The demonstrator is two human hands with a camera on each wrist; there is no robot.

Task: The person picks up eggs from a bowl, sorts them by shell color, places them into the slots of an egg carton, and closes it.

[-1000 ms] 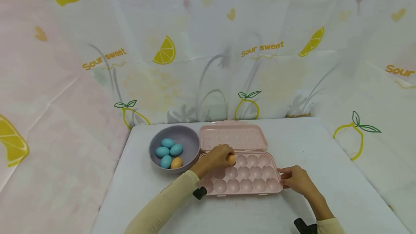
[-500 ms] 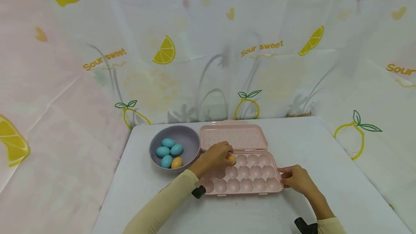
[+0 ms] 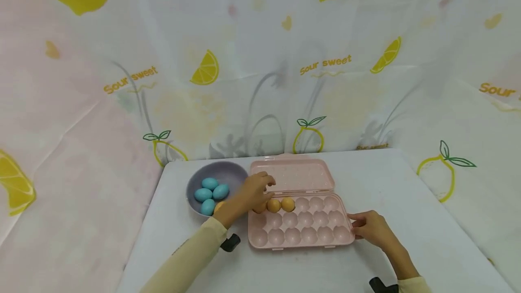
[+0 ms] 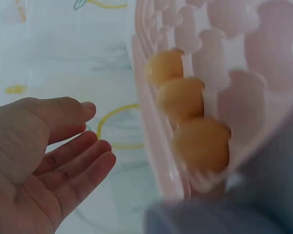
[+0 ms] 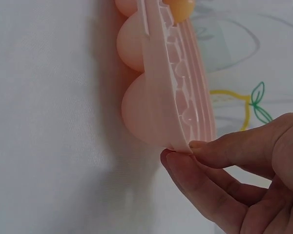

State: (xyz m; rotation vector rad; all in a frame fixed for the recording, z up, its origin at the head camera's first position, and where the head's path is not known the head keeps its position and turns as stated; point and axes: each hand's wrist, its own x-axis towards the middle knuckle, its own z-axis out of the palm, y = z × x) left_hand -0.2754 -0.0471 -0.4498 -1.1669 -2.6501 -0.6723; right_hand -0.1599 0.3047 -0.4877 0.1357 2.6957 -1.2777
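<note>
My left hand, its fingers loosely bent and holding nothing, is over the back-left corner of a pink egg carton. Three orange eggs sit in a row in the carton's back cups, the leftmost partly covered by this hand. In the left wrist view those orange eggs stand beside the relaxed left hand. At the carton's right end, my right hand pinches the rim. The right wrist view has its thumb and fingertips on either side of that edge.
A grey-purple bowl stands left of the carton, holding several blue eggs and an orange egg partly behind the left forearm. The carton's lid lies folded back behind it. A lemon-print sheet hangs behind the white table.
My left hand has let go of an orange egg in the third back cup and moved left toward the bowl. The right hand keeps its hold on the carton.
</note>
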